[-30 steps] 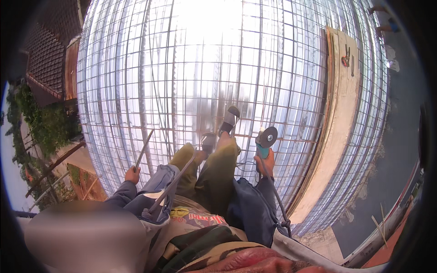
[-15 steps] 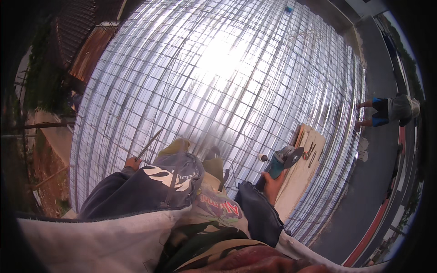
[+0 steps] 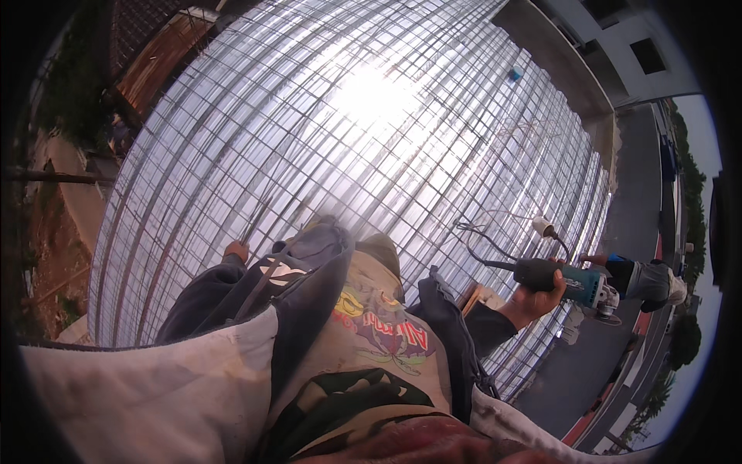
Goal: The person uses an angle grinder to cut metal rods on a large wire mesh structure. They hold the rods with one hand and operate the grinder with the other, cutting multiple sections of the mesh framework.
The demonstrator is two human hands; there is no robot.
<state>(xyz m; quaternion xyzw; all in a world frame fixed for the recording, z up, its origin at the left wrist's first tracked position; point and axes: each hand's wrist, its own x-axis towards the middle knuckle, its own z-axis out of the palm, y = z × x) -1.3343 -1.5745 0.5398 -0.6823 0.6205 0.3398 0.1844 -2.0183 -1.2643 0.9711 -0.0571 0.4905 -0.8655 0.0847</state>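
The right hand [image 3: 539, 300] is wrapped around the dark handle of a teal angle grinder [image 3: 578, 284], between three and four o'clock; a white connector [image 3: 543, 226] shows near it, at three; the left hand [image 3: 236, 251], near nine, is over steel mesh [image 3: 433, 155]; I cannot tell whether it grips anything.

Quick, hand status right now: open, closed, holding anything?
Left hand: small in view against the rebar mesh; open or closed cannot be told.
Right hand: closed, holding the angle grinder.
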